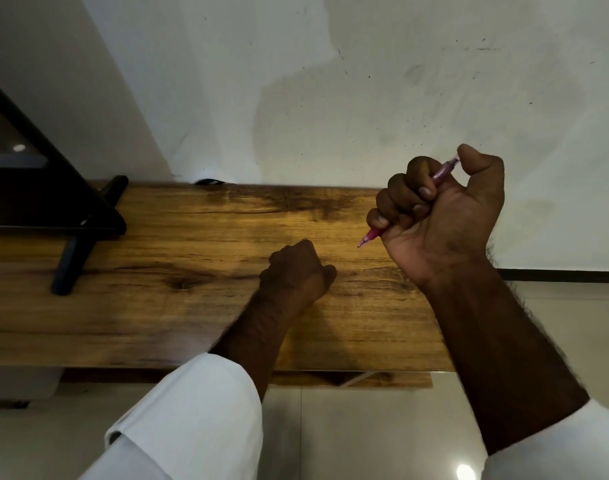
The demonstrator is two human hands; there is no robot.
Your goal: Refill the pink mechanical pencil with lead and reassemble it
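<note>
The pink mechanical pencil [442, 174] is gripped in my right hand [441, 216], raised above the right end of the wooden table [157, 271]. Its metal tip points down and to the left, showing below my little finger. My thumb rests on the pencil's top end. My left hand [298, 270] lies on the table in the middle, fingers curled into a fist; whether it holds anything is hidden. No lead or lead case is visible.
A black stand with angled legs [74, 237] occupies the table's left end. A white wall [330, 98] rises directly behind the table. A dark cable [209, 182] peeks out at the table's back edge. Pale floor tiles lie below and to the right.
</note>
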